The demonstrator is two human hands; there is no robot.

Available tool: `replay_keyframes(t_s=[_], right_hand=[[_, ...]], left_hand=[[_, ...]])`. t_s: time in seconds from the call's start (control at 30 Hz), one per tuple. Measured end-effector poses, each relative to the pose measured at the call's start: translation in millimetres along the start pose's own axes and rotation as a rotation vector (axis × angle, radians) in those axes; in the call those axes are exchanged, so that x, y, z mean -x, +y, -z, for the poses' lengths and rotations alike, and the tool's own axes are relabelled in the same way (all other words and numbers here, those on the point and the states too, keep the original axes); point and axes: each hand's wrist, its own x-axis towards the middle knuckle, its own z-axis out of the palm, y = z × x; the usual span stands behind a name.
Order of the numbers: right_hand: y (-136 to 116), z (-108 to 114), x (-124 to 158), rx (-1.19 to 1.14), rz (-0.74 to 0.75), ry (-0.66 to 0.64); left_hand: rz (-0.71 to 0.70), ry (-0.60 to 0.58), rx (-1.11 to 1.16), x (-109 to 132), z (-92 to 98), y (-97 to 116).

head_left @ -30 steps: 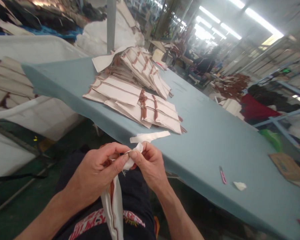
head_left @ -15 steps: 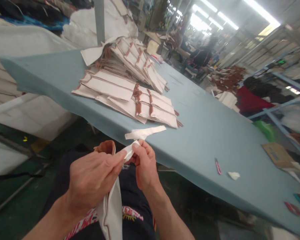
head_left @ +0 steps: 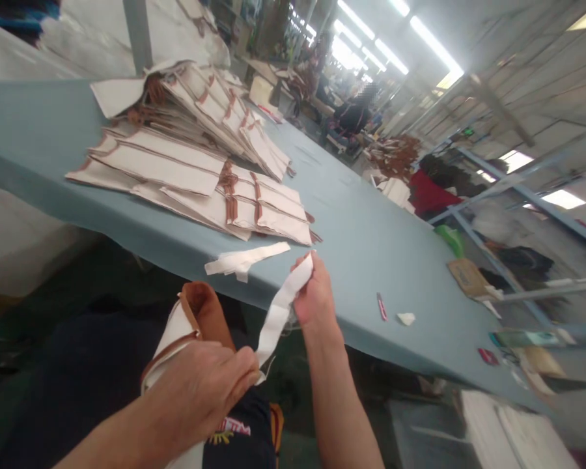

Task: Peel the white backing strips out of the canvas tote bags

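Pale loose strips (head_left: 244,260); right hand (head_left: 315,294) nearby

White strip (head_left: 277,314) between left grip (head_left: 212,381) and right grip (head_left: 316,296), blue table (head_left: 346,241).

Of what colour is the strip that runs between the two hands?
The strip is white, with no pattern visible; it shows best in the head view.

Long table with pale blue cover (head_left: 351,241) stretching into room. Dark green floor (head_left: 295,423) below. Rows of straight white tube lights (head_left: 434,44) under pale grey ceiling (head_left: 532,39). Blue metal shelving frame (head_left: 532,195) at right; grey metal post (head_left: 137,36) at upper left.
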Motion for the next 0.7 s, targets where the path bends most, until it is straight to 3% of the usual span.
replay_keyframes(t_s=[0.2,0.33,0.5,0.7], right_hand=[[-21,54,-95,0.136,-0.009,0.288],[-30,91,-142,0.216,-0.03,0.425],[-48,135,-194,0.256,-0.012,0.567],[-61,180,-252,0.34,0.046,0.643]], left_hand=[[0.042,-0.121,-0.004,-30,-13.2,1],[0.146,-0.324,-0.083,-64,-23.0,-5],[0.24,-0.428,-0.175,-114,-52.4,-25],[0.304,-0.568,-0.249,-164,-91.6,-44]])
